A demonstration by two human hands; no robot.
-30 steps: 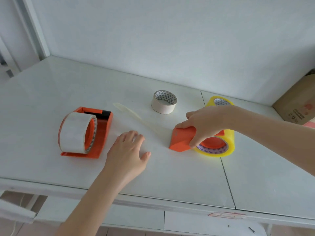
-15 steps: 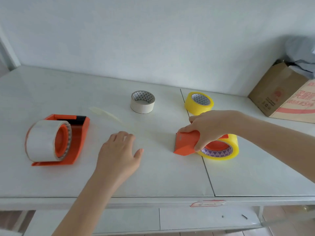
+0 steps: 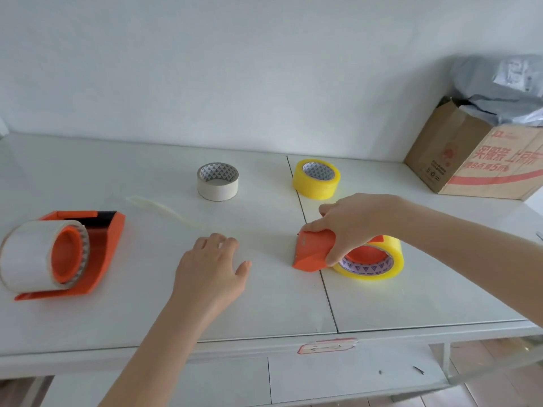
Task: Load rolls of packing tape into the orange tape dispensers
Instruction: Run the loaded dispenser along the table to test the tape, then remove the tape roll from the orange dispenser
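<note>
A: Status? Big stuff first.

B: White tabletop (image 3: 147, 312) is sitting level, brown cardboard box (image 3: 470, 165) parked far right by the wall. Camera is now taking in more of the right side than a second ago; the objects themselves aren't shifting.

A: Dispensers?

B: Orange plastic dispenser on the left (image 3: 97, 259) is lying on its side, already carrying a white tape roll (image 3: 26, 257) on its hub. Second orange dispenser (image 3: 316, 251) is sitting under my right hand (image 3: 355, 224), with a yellow tape roll (image 3: 373, 264) on its orange hub.

A: Grip?

B: Right fingers are closing round the dispenser's nose, thumb on the near face. Same hold as a second ago, so I'm reading it as seating or steadying, not a fresh pick.

A: Left hand?

B: My left hand (image 3: 211, 268) is resting flat on the table, fingers spread, gripping nothing. It has slid slightly toward me.

A: Spares?

B: Loose white roll (image 3: 218, 182) and loose yellow roll (image 3: 317, 179) are lying flat at the back, well apart. A thin strip of peeled tape (image 3: 164, 210) is lying between the left dispenser and my left hand.

A: Meaning?

B: Both dispensers are looking loaded; threading is probably remaining.
</note>
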